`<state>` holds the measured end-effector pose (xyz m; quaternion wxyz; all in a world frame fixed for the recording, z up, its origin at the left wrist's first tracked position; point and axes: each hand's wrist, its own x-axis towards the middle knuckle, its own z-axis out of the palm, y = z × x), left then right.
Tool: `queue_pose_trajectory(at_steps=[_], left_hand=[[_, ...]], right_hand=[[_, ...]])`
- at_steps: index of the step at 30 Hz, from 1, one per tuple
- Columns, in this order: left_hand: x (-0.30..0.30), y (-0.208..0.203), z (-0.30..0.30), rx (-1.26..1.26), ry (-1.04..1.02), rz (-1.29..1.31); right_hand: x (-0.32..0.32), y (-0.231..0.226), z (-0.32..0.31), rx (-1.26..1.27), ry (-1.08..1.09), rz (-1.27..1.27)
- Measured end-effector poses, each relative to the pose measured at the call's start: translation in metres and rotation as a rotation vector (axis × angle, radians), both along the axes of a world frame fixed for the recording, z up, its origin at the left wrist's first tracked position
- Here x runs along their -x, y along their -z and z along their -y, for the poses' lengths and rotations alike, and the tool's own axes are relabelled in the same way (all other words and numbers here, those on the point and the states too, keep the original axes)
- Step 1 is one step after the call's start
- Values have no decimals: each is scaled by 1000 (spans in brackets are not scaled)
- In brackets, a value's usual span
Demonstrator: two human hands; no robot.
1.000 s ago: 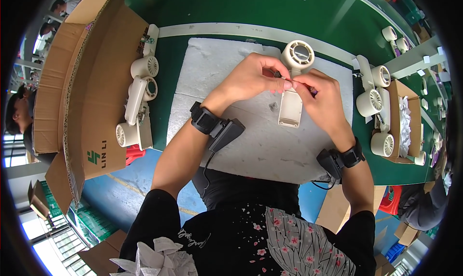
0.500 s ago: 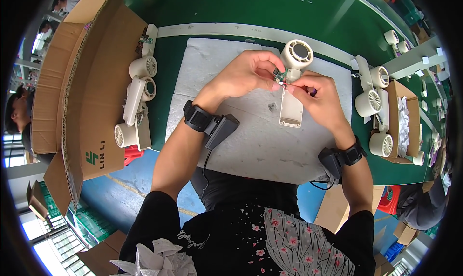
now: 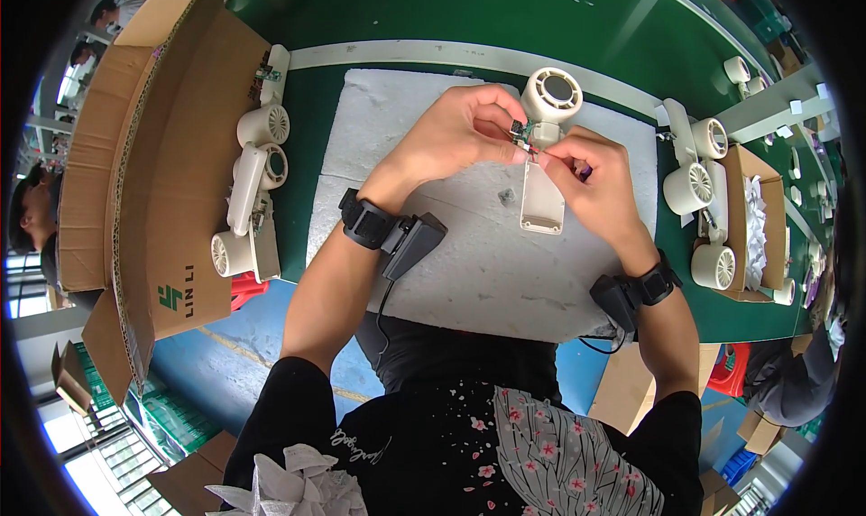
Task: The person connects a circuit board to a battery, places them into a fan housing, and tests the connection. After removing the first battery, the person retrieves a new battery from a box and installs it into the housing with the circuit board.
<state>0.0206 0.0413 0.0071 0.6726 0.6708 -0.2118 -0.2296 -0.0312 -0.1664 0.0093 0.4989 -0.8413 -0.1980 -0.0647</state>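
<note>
A cream handheld fan, with its round head at the far end and its hollow handle shell toward me, lies on the grey foam mat. Over the neck of the fan, my left hand pinches a small green circuit board between thumb and fingers. Close beside it, my right hand is closed with its thumb and forefinger on a thin red wire at the board. Something small and purple shows among the right fingers; its kind is hidden.
A tall cardboard carton stands at left. Next to it are several cream fan bodies, some with boards exposed. More fans lie at right, by an open box of white pieces. A person's dark sleeve shows far right.
The fan has shifted slightly away from me and left. My hands stay together at the board, with the left fingers slightly changed in position.
</note>
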Motion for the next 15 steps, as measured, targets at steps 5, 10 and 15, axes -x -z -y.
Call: queue_pose_trajectory(at_steps=[5, 10, 15], left_hand=[[1, -2, 0, 15, -9, -6], [0, -3, -2, -16, 26, 25], [1, -2, -2, -10, 23, 32]], right_hand=[[1, 0, -2, 1, 0, 74], [3, 2, -2, 36, -4, 128], [3, 1, -4, 54, 7, 196]])
